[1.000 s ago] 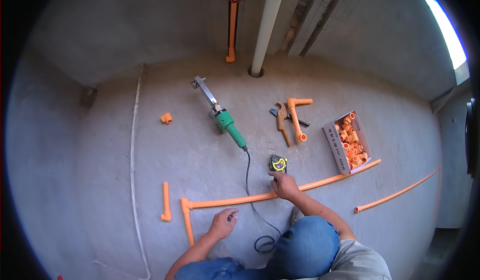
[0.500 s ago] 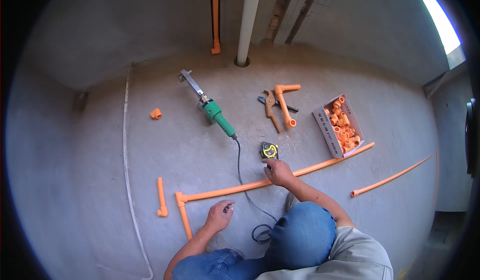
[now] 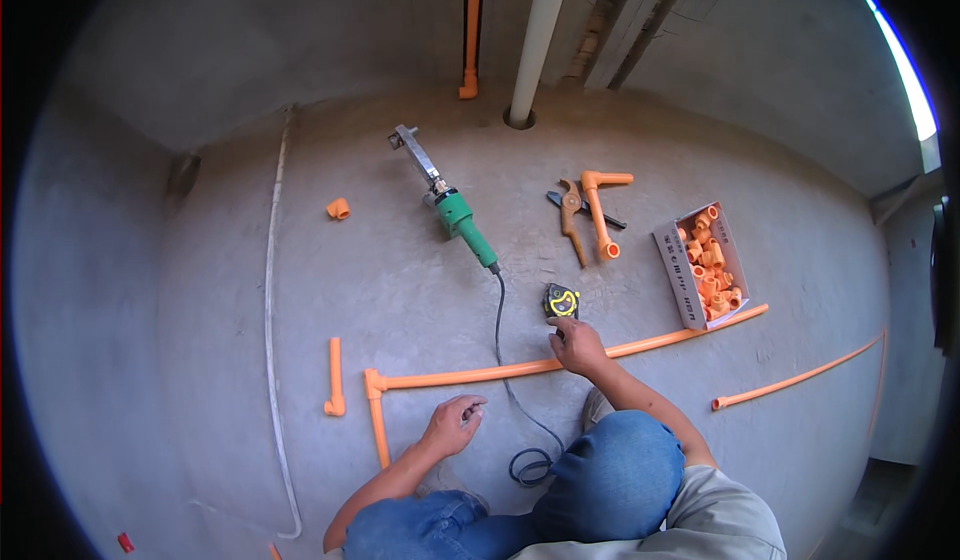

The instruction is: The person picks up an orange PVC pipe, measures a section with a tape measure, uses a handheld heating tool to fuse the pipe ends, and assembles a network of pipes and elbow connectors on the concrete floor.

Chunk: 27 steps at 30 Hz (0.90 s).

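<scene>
My right hand (image 3: 578,345) reaches out over the long orange pipe (image 3: 480,374), its index finger stretched to the near edge of a black-and-yellow tape measure (image 3: 562,302). The fingertips seem to touch the case without wrapping round it. Nearer to me, my left hand (image 3: 455,425) hovers with loosely bent fingers, a gap showing between thumb and forefinger. Nothing shows in it. Left of that hand, an orange tee (image 3: 374,382) joins the long pipe to a shorter pipe (image 3: 380,435) running toward me.
A green pipe-welding tool (image 3: 462,222) lies ahead, its cord (image 3: 500,325) passing the long pipe. Right of it are pipe cutters (image 3: 572,220), an elbowed orange pipe (image 3: 597,215) and a box (image 3: 680,285) of orange fittings. A short elbowed pipe (image 3: 335,375) lies left. A white pipe (image 3: 540,40) rises from the floor.
The view has shifted, so the floor items appear farther right. Both hands keep nearly the same pose, the right one still at the tape measure.
</scene>
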Each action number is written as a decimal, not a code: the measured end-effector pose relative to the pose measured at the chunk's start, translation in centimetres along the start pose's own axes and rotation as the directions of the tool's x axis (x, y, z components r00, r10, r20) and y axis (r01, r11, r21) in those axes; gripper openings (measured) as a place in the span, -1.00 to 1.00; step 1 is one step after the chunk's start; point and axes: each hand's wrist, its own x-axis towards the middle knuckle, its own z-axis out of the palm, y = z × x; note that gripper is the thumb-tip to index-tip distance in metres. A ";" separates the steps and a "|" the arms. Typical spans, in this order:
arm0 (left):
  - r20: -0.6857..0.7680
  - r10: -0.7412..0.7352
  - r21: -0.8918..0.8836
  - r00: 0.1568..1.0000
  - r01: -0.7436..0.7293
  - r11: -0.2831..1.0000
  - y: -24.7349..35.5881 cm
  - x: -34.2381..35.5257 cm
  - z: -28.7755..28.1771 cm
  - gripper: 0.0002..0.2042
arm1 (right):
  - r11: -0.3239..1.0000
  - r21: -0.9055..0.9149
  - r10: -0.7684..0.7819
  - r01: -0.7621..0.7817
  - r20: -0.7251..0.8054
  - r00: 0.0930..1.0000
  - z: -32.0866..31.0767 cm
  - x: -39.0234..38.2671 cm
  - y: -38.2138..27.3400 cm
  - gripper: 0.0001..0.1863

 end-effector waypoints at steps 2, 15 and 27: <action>0.004 -0.006 0.003 1.000 0.006 1.000 -0.1 0.0 0.0 -0.76 | 1.000 -0.002 0.000 0.000 -0.012 1.000 0.1 0.1 0.0 -0.64; 0.011 -0.027 0.006 1.000 0.027 1.000 0.0 0.1 -0.1 -0.75 | 1.000 -0.006 -0.009 0.009 -0.003 1.000 0.0 0.2 -0.2 -0.65; -0.001 -0.013 0.037 1.000 0.013 0.999 -0.1 -0.1 0.0 -0.75 | 1.000 -0.010 -0.020 0.020 -0.017 1.000 -0.1 0.0 -0.3 -0.66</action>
